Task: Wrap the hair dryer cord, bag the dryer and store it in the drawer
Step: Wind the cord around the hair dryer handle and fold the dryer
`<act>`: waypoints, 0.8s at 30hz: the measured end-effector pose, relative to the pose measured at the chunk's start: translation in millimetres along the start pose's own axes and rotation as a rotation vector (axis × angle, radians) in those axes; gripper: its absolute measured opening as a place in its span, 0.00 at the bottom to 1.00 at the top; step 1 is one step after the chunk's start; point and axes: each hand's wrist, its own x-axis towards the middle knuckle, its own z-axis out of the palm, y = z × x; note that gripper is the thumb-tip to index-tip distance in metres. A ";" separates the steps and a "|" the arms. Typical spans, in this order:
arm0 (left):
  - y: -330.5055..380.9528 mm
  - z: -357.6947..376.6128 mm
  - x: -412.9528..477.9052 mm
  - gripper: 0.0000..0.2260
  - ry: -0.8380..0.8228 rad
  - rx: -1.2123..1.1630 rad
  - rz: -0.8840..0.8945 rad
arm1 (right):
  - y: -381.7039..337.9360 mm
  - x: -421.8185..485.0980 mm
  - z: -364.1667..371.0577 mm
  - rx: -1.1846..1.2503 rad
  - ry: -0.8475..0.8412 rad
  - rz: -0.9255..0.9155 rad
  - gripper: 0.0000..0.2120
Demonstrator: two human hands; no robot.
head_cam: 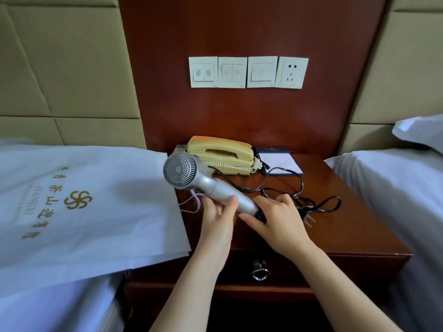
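Observation:
A silver hair dryer (191, 177) is held above the wooden nightstand (347, 236), its round grille facing me. My left hand (217, 214) grips the dryer's handle from below. My right hand (275, 221) holds the handle's end, where the black cord comes out. The black cord (287, 188) lies in loose loops on the nightstand top, and its plug (309, 220) rests just right of my right hand. A white drawstring bag (84, 207) with gold lettering lies flat on the bed at left. The drawer (311, 267) with a metal ring pull (260, 274) is closed.
A yellow telephone (223, 154) and a notepad (280, 161) in a dark holder stand at the back of the nightstand. Wall switches and a socket (291, 73) sit on the wood panel above. A second white bed (395, 188) lies to the right.

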 end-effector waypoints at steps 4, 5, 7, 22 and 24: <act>0.0 17.5 -2.4 0.15 0.050 0.028 0.142 | -9.7 -6.8 -8.6 0.071 -0.006 0.022 0.18; 2.7 20.1 -2.6 0.14 0.064 0.037 0.183 | -9.6 -8.4 -11.9 0.085 -0.023 0.017 0.16; 8.0 23.5 -1.0 0.13 0.076 0.072 0.254 | -5.0 -11.4 -19.0 0.119 -0.082 0.016 0.12; 25.6 -1.3 3.8 0.06 0.210 0.058 0.302 | 17.3 -29.0 -28.1 -0.151 -0.188 -0.225 0.34; 27.6 -8.4 6.5 0.06 0.274 0.048 0.298 | 17.7 -27.6 -27.2 -0.223 -0.172 -0.170 0.39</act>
